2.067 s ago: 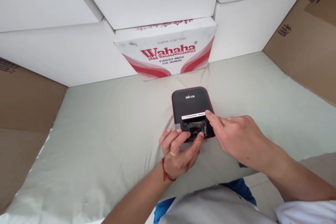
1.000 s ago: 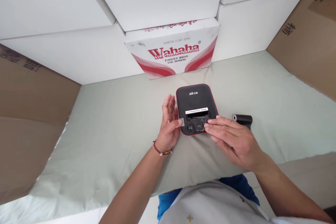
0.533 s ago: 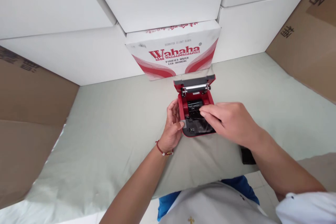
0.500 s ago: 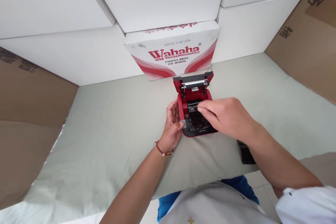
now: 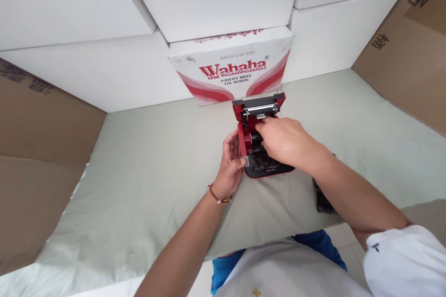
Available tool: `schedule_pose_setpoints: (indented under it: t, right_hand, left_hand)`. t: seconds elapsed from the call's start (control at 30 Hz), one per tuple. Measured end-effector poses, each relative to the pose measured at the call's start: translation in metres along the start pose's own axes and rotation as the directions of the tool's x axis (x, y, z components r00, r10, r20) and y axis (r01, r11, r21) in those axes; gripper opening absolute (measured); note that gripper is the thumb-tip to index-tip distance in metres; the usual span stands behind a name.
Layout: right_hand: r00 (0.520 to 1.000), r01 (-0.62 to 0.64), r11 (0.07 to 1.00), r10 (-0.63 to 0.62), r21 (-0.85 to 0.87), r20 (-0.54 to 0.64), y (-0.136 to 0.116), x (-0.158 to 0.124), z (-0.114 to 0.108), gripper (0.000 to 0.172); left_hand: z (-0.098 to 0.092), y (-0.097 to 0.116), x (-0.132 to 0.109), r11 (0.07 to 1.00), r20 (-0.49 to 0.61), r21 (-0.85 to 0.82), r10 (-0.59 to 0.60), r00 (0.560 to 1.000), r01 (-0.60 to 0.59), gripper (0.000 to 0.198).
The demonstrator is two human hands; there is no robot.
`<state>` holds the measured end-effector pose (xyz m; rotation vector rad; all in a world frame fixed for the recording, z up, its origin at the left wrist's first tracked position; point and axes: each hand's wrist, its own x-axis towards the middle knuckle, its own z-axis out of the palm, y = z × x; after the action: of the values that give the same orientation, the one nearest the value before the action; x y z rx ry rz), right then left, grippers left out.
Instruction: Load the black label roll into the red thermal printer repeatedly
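Observation:
A red and black label printer [image 5: 268, 171] stands on the cloth-covered table with its lid [image 5: 258, 104] raised, a metal and dark roller showing on the lid's inner side. My left hand [image 5: 232, 160] grips the printer's left side, thumb on the grey tab at the front left corner. Inside the bay lies a dark roll [image 5: 257, 140], partly covered by fingers. My right hand [image 5: 284, 141] reaches into the bay from the right, fingers bent near the roll and the hinge. Its fingertips are partly hidden, so whether it grips anything does not show.
Behind the printer leans a white and red Wahaha water carton [image 5: 233, 72] against stacked white boxes [image 5: 223, 0]. Brown cardboard boxes flank the table at left [image 5: 42, 162] and right [image 5: 400, 51]. A black object [image 5: 324, 199] lies under my right forearm near the table's front edge.
My right hand has moved back and a little left, deeper into the bay toward the lid's hinge. My left hand keeps its hold on the printer.

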<state>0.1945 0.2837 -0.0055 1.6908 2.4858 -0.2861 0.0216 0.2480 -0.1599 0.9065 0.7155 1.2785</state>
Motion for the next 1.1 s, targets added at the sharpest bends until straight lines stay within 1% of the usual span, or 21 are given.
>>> schedule_pose_setpoints:
  t: [0.07, 0.1, 0.17, 0.2, 0.23, 0.3, 0.37, 0.4, 0.47, 0.53, 0.57, 0.63, 0.67, 0.7, 0.77, 0.83, 0.9, 0.97, 1.03, 1.07, 1.1]
  right_hand:
    - [0.989, 0.055, 0.990, -0.036, 0.133, -0.141, 0.016, -0.027, -0.008, 0.030]
    - [0.972, 0.098, 0.968, -0.044, 0.229, -0.231, 0.028, -0.042, -0.011, 0.028]
    - [0.954, 0.148, 0.893, -0.015, 0.425, -0.300, 0.056, -0.076, -0.011, 0.034]
    - [0.953, 0.136, 0.860, 0.022, 0.491, -0.301, 0.070, -0.091, -0.007, 0.037]
    - [0.959, 0.101, 0.839, 0.062, 0.535, -0.277, 0.083, -0.103, 0.001, 0.038]
    - [0.980, 0.015, 0.814, 0.104, 0.581, -0.171, 0.101, -0.121, 0.025, 0.038]
    - [0.991, -0.037, 0.814, 0.104, 0.579, -0.083, 0.106, -0.128, 0.053, 0.036]
    - [0.993, -0.050, 0.816, 0.102, 0.576, -0.058, 0.105, -0.129, 0.065, 0.035]
    - [0.992, -0.057, 0.810, 0.111, 0.584, -0.058, 0.100, -0.129, 0.085, 0.037]
    - [0.977, -0.064, 0.805, 0.172, 0.590, -0.129, 0.100, -0.130, 0.094, 0.040]
    - [0.956, -0.083, 0.819, 0.225, 0.567, -0.186, 0.104, -0.132, 0.097, 0.040]
    - [0.896, -0.170, 0.876, 0.328, 0.451, -0.300, 0.116, -0.134, 0.102, 0.037]
    - [0.874, -0.224, 0.900, 0.355, 0.373, -0.332, 0.124, -0.134, 0.106, 0.036]
    - [0.871, -0.261, 0.917, 0.358, 0.301, -0.336, 0.130, -0.134, 0.110, 0.035]
    - [0.909, -0.256, 0.942, 0.311, 0.218, -0.276, 0.140, -0.130, 0.120, 0.034]
    - [0.948, -0.186, 0.959, 0.233, 0.214, -0.218, 0.144, -0.126, 0.127, 0.034]
    - [0.961, -0.096, 0.964, 0.155, 0.247, -0.230, 0.148, -0.126, 0.124, 0.033]
    - [0.953, -0.014, 0.951, 0.105, 0.309, -0.283, 0.153, -0.131, 0.105, 0.032]
    - [0.946, 0.041, 0.920, 0.090, 0.391, -0.310, 0.157, -0.139, 0.071, 0.035]
    - [0.949, 0.063, 0.899, 0.080, 0.434, -0.304, 0.157, -0.141, 0.052, 0.037]
    - [0.963, 0.087, 0.875, 0.048, 0.475, -0.265, 0.154, -0.141, 0.033, 0.037]
  left_hand:
    - [0.000, 0.000, 0.000, 1.000, 0.006, 0.003, 0.006, 1.000, -0.006, 0.082]
    - [0.000, 0.000, 0.000, 1.000, 0.009, 0.006, 0.008, 1.000, -0.008, 0.081]
    - [-0.001, -0.001, 0.001, 1.000, 0.015, 0.009, 0.006, 1.000, -0.006, 0.080]
    - [-0.001, -0.001, 0.001, 1.000, 0.017, 0.007, 0.006, 1.000, -0.006, 0.080]
    - [-0.001, -0.001, 0.001, 1.000, 0.021, 0.003, 0.005, 1.000, -0.005, 0.081]
    - [-0.002, -0.002, 0.002, 1.000, 0.026, 0.000, 0.006, 1.000, -0.006, 0.082]
    - [-0.001, -0.001, 0.002, 1.000, 0.022, 0.000, 0.007, 1.000, -0.007, 0.081]
    - [-0.001, -0.001, 0.002, 1.000, 0.018, 0.001, 0.008, 1.000, -0.008, 0.081]
    - [0.000, 0.001, 0.001, 1.000, 0.003, 0.002, 0.012, 1.000, -0.012, 0.078]
    - [0.000, 0.002, 0.000, 1.000, -0.009, 0.004, 0.010, 1.000, -0.010, 0.077]
    - [-0.001, 0.002, 0.000, 1.000, -0.011, 0.007, 0.005, 1.000, -0.005, 0.077]
    - [-0.001, 0.003, 0.000, 1.000, -0.012, 0.019, -0.008, 1.000, 0.009, 0.078]
    - [-0.002, 0.003, 0.000, 1.000, -0.013, 0.027, -0.010, 1.000, 0.011, 0.078]
    - [-0.002, 0.003, 0.000, 0.999, -0.012, 0.034, -0.010, 1.000, 0.010, 0.078]
    - [-0.002, 0.003, 0.000, 0.999, -0.009, 0.044, -0.003, 1.000, 0.004, 0.078]
    - [-0.002, 0.004, 0.000, 0.999, -0.007, 0.044, -0.001, 1.000, 0.001, 0.078]
    - [-0.002, 0.004, 0.000, 0.999, -0.011, 0.037, -0.006, 1.000, 0.006, 0.078]
    - [-0.002, 0.004, 0.000, 0.999, -0.018, 0.029, -0.013, 1.000, 0.013, 0.079]
    - [-0.002, 0.004, 0.000, 1.000, -0.021, 0.024, -0.017, 1.000, 0.017, 0.080]
    - [-0.002, 0.003, 0.000, 1.000, -0.020, 0.022, -0.018, 1.000, 0.019, 0.080]
    - [-0.002, 0.003, 0.000, 1.000, -0.017, 0.020, -0.018, 1.000, 0.019, 0.079]
